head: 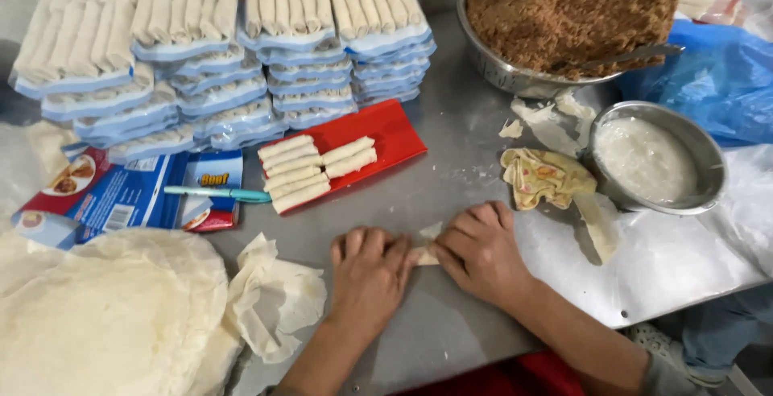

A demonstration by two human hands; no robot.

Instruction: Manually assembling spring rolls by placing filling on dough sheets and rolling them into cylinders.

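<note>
Hands, left hand (369, 271) and right hand (479, 251), press flat on a half-rolled spring roll (425, 245) on the steel desk (451, 162), fingers (378, 243) curled over it; red tray (386, 134) of finished rolls just beyond.

From where I sit this looks like a small food-production kitchen rather than a home one: a steel worktable (451, 154) carries stacked trays of finished rolls (233, 50) at the far left. A big metal bowl of brown filling (564, 10) stands far right and a pile of round wrappers (105, 315) lies near left. Flattened retail boxes (121, 195) suggest packing for sale, though I can't see the room beyond the table.
</note>
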